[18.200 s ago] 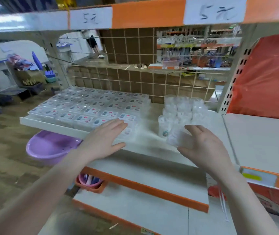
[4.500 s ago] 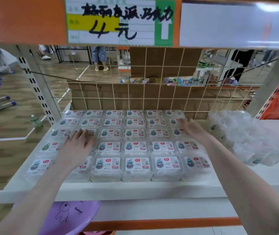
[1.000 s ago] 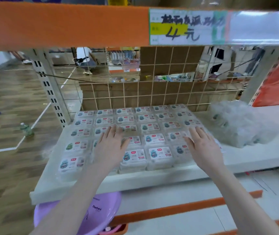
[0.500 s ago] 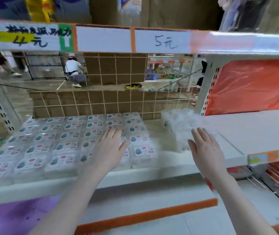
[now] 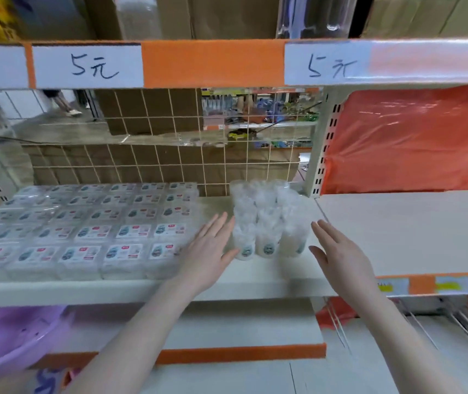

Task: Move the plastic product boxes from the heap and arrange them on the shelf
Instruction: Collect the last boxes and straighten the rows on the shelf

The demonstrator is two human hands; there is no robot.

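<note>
Both hands are spread flat and hold nothing: the left hand (image 5: 210, 251) hangs just left of the clear tubs (image 5: 267, 223), its fingers (image 5: 221, 226) straight and near or touching the nearest one, and the right hand (image 5: 338, 254) faces it from just right of them. The tubs stand upright in tight rows on the shelf (image 5: 227, 282), well apart from the front edge and beside the flat boxes (image 5: 85, 226) already laid in a grid to the left. The step looks like squaring this cluster, so press from both sides evenly and low on the walls; light, tall tubs will likely tip if pushed high. The grid's right edge lies close to the left hand and the post (image 5: 316, 155) rises just behind on the right, so room is narrow. A purple basin (image 5: 14, 336) sits below.
</note>
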